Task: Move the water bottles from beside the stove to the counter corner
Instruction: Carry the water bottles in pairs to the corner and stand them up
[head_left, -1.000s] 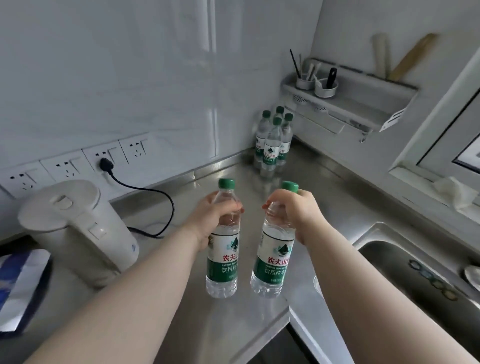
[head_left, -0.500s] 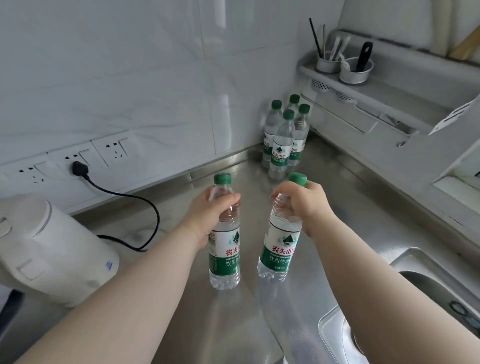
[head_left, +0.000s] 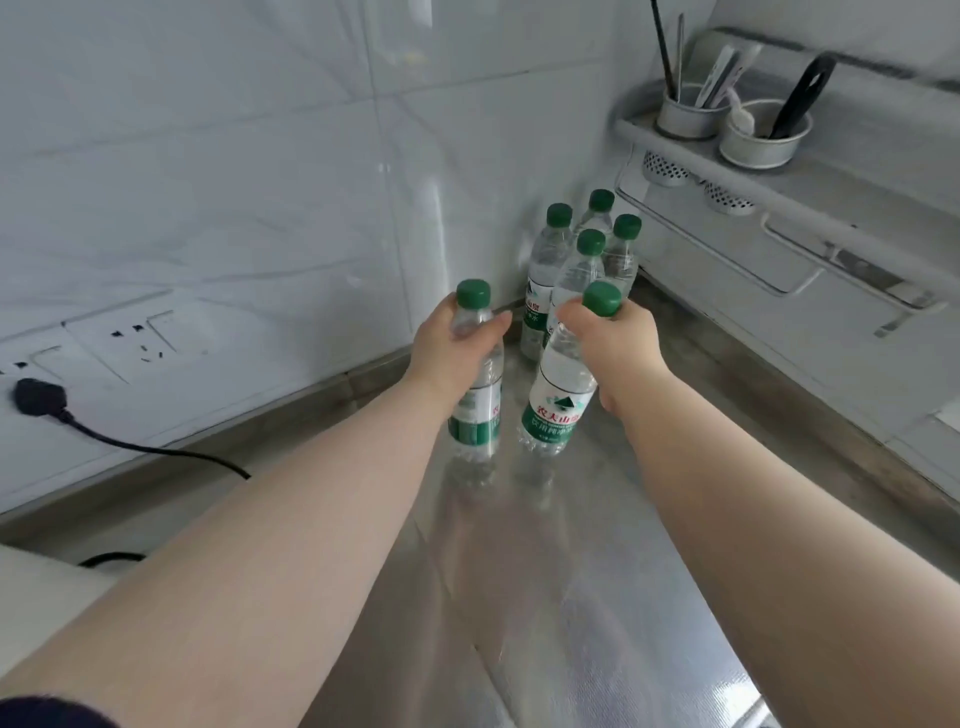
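My left hand (head_left: 451, 349) grips the upper part of a clear water bottle (head_left: 475, 415) with a green cap and a green-and-white label. My right hand (head_left: 613, 343) grips the neck of a second such bottle (head_left: 556, 410), which tilts slightly with its cap to the right. Both bottles are just above or at the steel counter (head_left: 545, 571); contact cannot be told. Several more green-capped bottles (head_left: 587, 260) stand upright together in the counter corner, right behind the two I hold.
A wall rack (head_left: 779, 208) with utensil cups (head_left: 763, 135) hangs on the right wall over the corner. Wall sockets (head_left: 140, 338) with a black plug and cord (head_left: 41, 397) are at the left. The white kettle's edge (head_left: 31, 577) shows at lower left.
Both hands have carried their bottles forward toward the corner group, which is now much closer. The kettle has slid almost out of view at the left and the sink has left the view.
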